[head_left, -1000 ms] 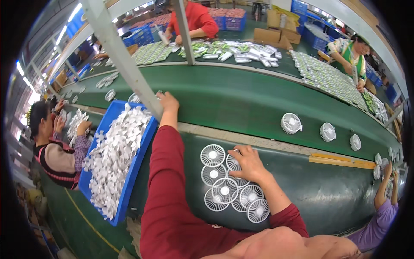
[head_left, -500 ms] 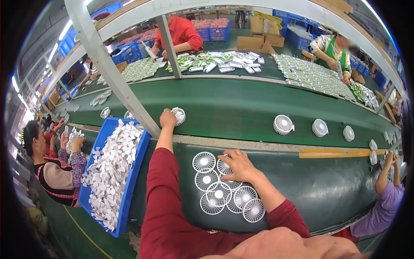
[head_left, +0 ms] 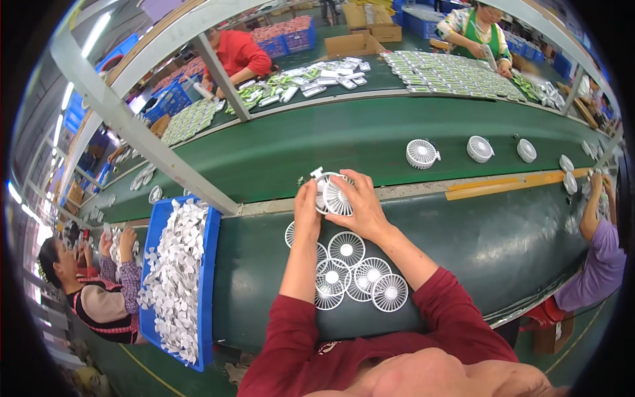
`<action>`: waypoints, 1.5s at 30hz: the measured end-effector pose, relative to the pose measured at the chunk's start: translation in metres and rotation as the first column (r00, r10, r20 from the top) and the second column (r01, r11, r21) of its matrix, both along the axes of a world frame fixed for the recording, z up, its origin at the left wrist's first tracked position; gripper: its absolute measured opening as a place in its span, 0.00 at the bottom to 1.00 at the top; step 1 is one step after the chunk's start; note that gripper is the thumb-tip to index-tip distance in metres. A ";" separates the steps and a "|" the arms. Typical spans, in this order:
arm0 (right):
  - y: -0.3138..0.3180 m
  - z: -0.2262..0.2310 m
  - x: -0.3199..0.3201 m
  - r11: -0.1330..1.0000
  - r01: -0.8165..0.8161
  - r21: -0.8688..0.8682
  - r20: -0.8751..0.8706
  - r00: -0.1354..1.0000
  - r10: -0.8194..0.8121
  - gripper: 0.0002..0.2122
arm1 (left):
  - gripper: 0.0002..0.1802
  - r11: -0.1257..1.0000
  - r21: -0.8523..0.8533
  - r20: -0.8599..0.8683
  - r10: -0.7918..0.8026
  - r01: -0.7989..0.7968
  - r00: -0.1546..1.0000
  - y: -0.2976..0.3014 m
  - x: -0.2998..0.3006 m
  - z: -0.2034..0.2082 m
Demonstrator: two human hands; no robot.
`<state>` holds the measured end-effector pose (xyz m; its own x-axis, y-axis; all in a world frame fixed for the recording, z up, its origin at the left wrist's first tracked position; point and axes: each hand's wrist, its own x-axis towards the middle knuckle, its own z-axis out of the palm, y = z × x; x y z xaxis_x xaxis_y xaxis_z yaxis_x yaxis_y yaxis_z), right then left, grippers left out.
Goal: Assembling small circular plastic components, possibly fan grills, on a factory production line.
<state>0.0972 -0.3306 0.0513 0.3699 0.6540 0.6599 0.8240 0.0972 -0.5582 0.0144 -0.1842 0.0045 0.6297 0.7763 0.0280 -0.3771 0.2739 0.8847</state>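
Note:
Over the near edge of the belt, my left hand (head_left: 306, 213) grips a small white fan head (head_left: 319, 177) from its left side. My right hand (head_left: 365, 210) is closed on a round white fan grille (head_left: 340, 200), held against the front of the fan head. The two parts touch; whether they are locked together I cannot tell. Below my hands, several loose grilles (head_left: 389, 292) lie overlapping on the dark worktable (head_left: 476, 251). My left forearm partly covers some of them.
A blue bin (head_left: 209, 291) heaped with white fan blades (head_left: 173, 271) stands left. Several fan heads (head_left: 422, 153) sit on the green belt (head_left: 278, 155). A metal post (head_left: 142, 132) slants down near the bin. Co-workers sit at both sides and across the belt.
My left hand has brought the fan head rightward and nearer from the belt. My right hand has lifted a grille off the pile up to it. The view has shifted too.

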 end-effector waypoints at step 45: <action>0.014 -0.038 0.038 1.000 -0.006 -0.003 -0.411 0.912 0.005 0.33 | 0.23 0.766 0.643 -0.186 0.145 0.009 0.972 -0.036 0.005 0.006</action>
